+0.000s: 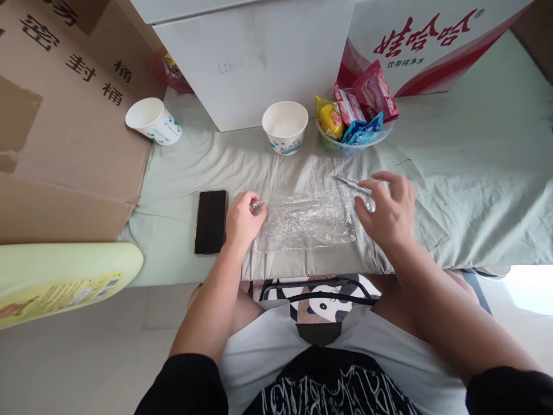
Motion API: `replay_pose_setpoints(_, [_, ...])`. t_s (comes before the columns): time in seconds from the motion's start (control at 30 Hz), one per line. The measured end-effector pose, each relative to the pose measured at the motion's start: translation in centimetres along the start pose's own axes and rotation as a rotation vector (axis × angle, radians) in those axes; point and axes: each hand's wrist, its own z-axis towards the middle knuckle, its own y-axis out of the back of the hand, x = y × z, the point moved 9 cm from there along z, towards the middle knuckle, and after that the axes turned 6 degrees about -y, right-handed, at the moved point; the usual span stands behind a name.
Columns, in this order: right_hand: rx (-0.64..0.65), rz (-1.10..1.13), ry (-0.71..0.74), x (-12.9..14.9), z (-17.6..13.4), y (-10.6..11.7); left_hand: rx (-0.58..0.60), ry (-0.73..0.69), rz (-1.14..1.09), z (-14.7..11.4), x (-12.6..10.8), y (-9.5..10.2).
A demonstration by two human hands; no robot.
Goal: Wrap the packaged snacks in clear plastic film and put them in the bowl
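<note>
A sheet of clear plastic film (309, 222) lies crinkled on the cloth between my hands. My left hand (245, 219) pinches its left end between thumb and fingers. At the film's right end, my right hand (386, 210) is held with thumb and fingers apart, slightly blurred. A slim, pointed silver tool (348, 183), like a pair of scissors, lies beside the fingers of that hand, its rear part hidden by them. Whether the fingertips touch the tool or the film, I cannot tell. A black phone (211, 222) lies flat just left of my left hand.
A paper cup with white contents (285, 129) stands behind the film, beside a clear bowl of wrapped snacks (354, 144). Another paper cup (155, 122) leans tilted by a cardboard box (78, 190). White boxes (259, 63) line the back; a pale green bottle (64, 282) juts in at left.
</note>
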Motion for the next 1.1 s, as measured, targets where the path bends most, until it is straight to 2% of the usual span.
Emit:
replay_pose_setpoints(0.1, [0.268,0.214,0.340,6.2,-3.2,-1.8,0.012,-0.018,0.029,0.0,-0.2,-0.3])
replay_pose_setpoints(0.17, [0.474,0.248,0.513,9.5,-6.1,-3.5,0.004,-0.024,0.043,0.0,-0.3,-0.3])
replay_pose_setpoints(0.27, [0.647,0.151,0.526,10.7,-8.3,-5.8,-0.009,-0.020,0.037,0.1,-0.2,-0.2])
replay_pose_setpoints(0.37, [0.723,0.125,0.495,10.2,-8.7,-6.9,-0.031,0.019,-0.067,0.6,0.5,0.0])
replay_pose_setpoints(0.47, [0.764,0.183,0.647,11.2,-10.0,-7.0,-0.065,0.106,-0.248,1.2,1.8,0.1])
replay_pose_setpoints(0.53, [0.743,0.227,0.753,12.2,-11.1,-6.7,-0.096,0.129,-0.345,1.4,2.4,0.2])
replay_pose_setpoints(0.63, [0.748,0.417,0.816,13.7,-12.2,-5.3,-0.112,0.121,-0.436,1.4,2.8,0.2])
replay_pose_setpoints(0.7, [0.843,0.750,0.694,14.0,-11.7,-3.8,-0.104,0.117,-0.528,1.1,2.7,-0.1])
replay_pose_setpoints(0.73, [0.901,0.970,0.557,13.7,-10.9,-3.1,-0.096,0.111,-0.603,0.9,2.4,-0.4])
replay_pose_setpoints(0.8, [0.996,1.379,0.149,12.4,-9.0,-2.9,-0.056,0.101,-0.815,0.5,1.2,-1.3])
replay_pose_setpoints(0.87, [1.004,1.588,-0.316,10.4,-7.6,-4.3,0.081,0.126,-1.039,0.0,-0.7,-3.1])
replay_pose_setpoints(0.93, [0.912,1.566,-0.715,8.0,-7.1,-6.4,0.317,0.180,-1.195,-1.0,-3.2,-5.5])
replay_pose_setpoints(0.97, [0.847,1.503,-0.859,6.7,-6.9,-7.3,0.443,0.204,-1.245,-1.7,-4.4,-6.7])
replay_pose_setpoints(1.03, [0.715,1.386,-1.009,4.5,-6.4,-8.5,0.653,0.224,-1.312,-2.8,-6.4,-8.3])
replay_pose_setpoints(1.1, [0.612,1.324,-1.036,2.8,-5.7,-9.0,0.768,0.228,-1.345,-3.5,-7.4,-9.3])
